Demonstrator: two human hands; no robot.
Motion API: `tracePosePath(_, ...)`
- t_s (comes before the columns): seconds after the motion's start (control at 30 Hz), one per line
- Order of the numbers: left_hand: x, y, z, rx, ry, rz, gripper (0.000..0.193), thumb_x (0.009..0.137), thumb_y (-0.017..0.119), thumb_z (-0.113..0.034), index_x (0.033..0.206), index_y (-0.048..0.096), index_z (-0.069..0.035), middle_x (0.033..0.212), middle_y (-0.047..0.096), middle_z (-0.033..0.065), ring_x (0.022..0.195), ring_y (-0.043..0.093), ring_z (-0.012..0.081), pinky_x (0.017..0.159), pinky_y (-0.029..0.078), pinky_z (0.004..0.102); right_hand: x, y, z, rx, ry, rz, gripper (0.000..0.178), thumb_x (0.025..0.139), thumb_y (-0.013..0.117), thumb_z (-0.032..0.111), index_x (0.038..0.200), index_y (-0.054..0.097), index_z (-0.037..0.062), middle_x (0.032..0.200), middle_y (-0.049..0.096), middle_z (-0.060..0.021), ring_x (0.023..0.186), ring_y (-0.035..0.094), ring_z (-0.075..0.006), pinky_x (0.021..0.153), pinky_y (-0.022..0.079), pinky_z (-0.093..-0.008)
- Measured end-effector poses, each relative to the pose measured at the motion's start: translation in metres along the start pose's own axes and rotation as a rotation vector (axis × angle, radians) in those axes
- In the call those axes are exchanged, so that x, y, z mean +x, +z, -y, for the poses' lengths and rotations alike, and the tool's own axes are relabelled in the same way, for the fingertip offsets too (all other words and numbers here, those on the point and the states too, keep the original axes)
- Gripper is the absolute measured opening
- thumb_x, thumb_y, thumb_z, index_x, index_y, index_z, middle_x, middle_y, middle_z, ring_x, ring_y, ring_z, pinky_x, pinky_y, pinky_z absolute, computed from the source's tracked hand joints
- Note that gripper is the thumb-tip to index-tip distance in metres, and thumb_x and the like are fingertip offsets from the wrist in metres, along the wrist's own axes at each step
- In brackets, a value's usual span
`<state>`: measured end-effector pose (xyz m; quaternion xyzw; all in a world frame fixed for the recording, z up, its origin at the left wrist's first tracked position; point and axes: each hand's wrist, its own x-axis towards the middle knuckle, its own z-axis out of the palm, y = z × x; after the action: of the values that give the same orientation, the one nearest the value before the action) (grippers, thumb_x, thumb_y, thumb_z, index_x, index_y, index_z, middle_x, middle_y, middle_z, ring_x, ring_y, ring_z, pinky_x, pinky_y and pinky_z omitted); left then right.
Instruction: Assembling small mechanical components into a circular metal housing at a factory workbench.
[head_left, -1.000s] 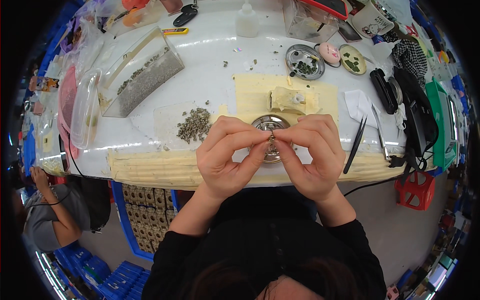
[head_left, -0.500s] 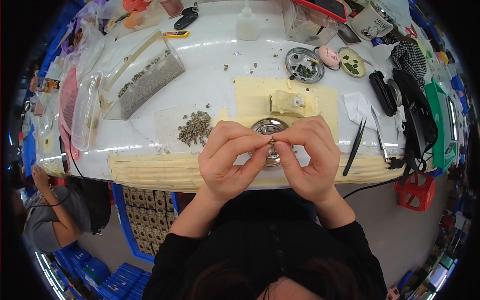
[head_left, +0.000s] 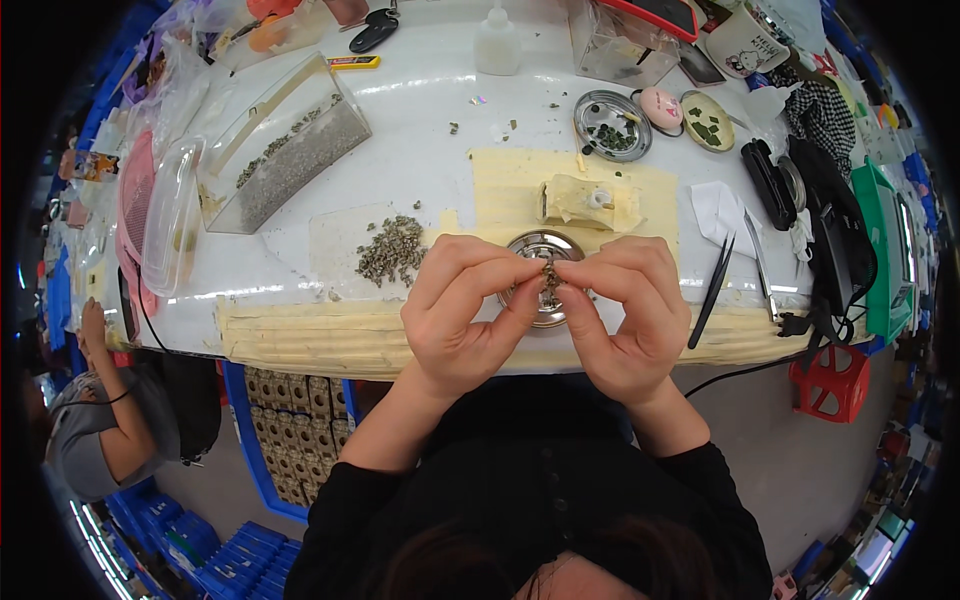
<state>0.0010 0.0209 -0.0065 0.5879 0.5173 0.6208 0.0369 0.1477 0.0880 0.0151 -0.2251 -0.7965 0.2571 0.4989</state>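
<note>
Above a round, shiny metal dish (head_left: 543, 238), my left hand (head_left: 462, 315) and my right hand (head_left: 632, 325) face each other with thumb and index finger pinched. The fingertips nearly meet. Whatever is between them is too small to name. Small grey-brown pieces lie in the dish, partly hidden by my fingers. Left of my left hand, a loose pile of small grey-green metal-looking pieces (head_left: 391, 250) lies on a clear sheet. Just beyond the dish stands a block wrapped in yellowish tape (head_left: 575, 203) with a white knob on top.
Black tweezers (head_left: 712, 290) and silver tweezers (head_left: 762, 268) lie at the right. A clear bin of small pieces (head_left: 300, 150) tilts at the back left. A white squeeze bottle (head_left: 497, 45) stands at the back. Yellow tape (head_left: 310, 335) covers the table's front edge; a blue crate (head_left: 250, 440) sits below.
My fingertips have drawn slightly apart, the right hand moving a little to the right. The other person at the far left has raised a hand slightly.
</note>
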Motion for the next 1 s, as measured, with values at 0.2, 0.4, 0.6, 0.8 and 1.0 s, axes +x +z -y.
tracePosePath(0.2,-0.0008,0.0004,0.0009,-0.007,0.005,-0.025,0.022,0.071,0.077,0.006,0.091,0.071,-0.002,0.083,0.065,0.0063,0.071,0.059,0.0184,0.062,0.046,0.0278,-0.0028,0.0021,0.0007,0.071,0.13,0.047,0.017,0.074,0.075,0.0,0.09,0.071,0.0032,0.082,0.066,-0.0066,0.074,0.059,-0.0219,0.065,0.045,-0.0304)
tracePosePath(0.4,-0.0003,0.0014,0.0008,0.02,0.035,-0.009,0.022,0.071,0.077,0.005,0.091,0.071,-0.002,0.083,0.065,0.006,0.071,0.059,0.0186,0.062,0.046,0.0281,-0.0056,0.0009,-0.0053,0.228,0.263,0.097,0.013,0.076,0.075,0.001,0.088,0.07,0.0025,0.083,0.067,-0.0074,0.074,0.059,-0.0217,0.066,0.045,-0.0302)
tracePosePath(0.6,0.0004,0.0006,-0.0001,0.052,0.023,0.002,0.022,0.07,0.077,0.006,0.091,0.071,-0.002,0.082,0.065,0.0059,0.07,0.058,0.0183,0.061,0.046,0.0279,-0.0047,0.0021,-0.0041,0.094,0.164,0.008,0.015,0.074,0.076,0.0,0.088,0.07,0.0031,0.082,0.066,-0.0067,0.073,0.058,-0.0209,0.065,0.045,-0.0298)
tracePosePath(0.8,0.0005,0.0016,-0.0007,0.047,0.014,-0.006,0.023,0.07,0.078,0.006,0.09,0.071,-0.002,0.082,0.065,0.0056,0.07,0.058,0.0185,0.061,0.046,0.0281,-0.0068,0.0047,-0.0044,0.093,0.158,0.02,0.014,0.075,0.075,-0.001,0.089,0.071,0.0029,0.083,0.065,-0.0068,0.073,0.058,-0.0209,0.065,0.045,-0.0294)
tracePosePath(1.0,0.0018,0.0011,-0.0005,0.073,0.056,0.005,0.023,0.069,0.078,0.005,0.09,0.071,-0.002,0.082,0.065,0.0056,0.07,0.059,0.0191,0.061,0.046,0.0281,-0.0079,0.0027,-0.0074,0.324,0.344,0.114,0.008,0.082,0.072,0.003,0.088,0.069,0.0004,0.084,0.065,-0.0079,0.077,0.059,-0.0186,0.069,0.046,-0.0277)
